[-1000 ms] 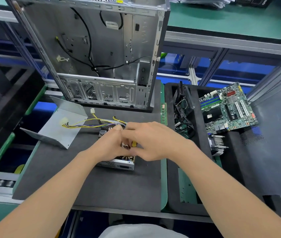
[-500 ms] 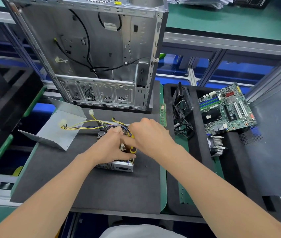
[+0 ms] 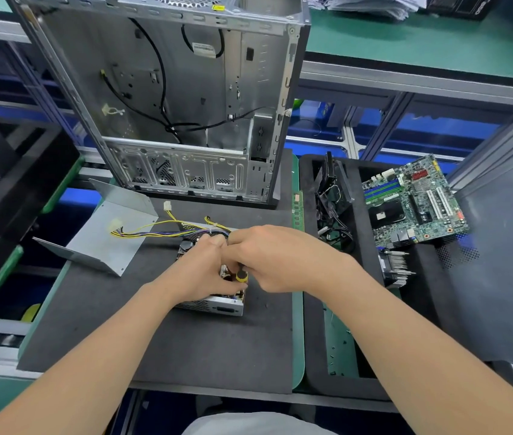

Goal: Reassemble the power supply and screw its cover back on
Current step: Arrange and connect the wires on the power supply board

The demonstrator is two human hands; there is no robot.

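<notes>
The open power supply [image 3: 217, 304] sits on the black foam mat [image 3: 186, 346], its circuit board mostly hidden under my hands. Yellow and purple wires [image 3: 154, 229] run from it to the left. Its bent grey metal cover [image 3: 104, 237] lies apart on the mat's left side. My left hand [image 3: 200, 271] rests on top of the supply, fingers curled over its edge. My right hand [image 3: 275, 257] grips a small screwdriver with a yellow and black handle [image 3: 242, 275], held down into the supply; its tip is hidden.
An empty computer case [image 3: 179, 98] stands upright behind the mat. To the right, a black tray [image 3: 311, 340] holds a cable bundle [image 3: 332, 202], a motherboard [image 3: 412, 202] and a heatsink [image 3: 396, 266]. A black panel [image 3: 1, 189] leans at far left.
My right hand moved up and left over the supply, and the screwdriver's yellow handle came into view below it. The left hand stayed on the supply.
</notes>
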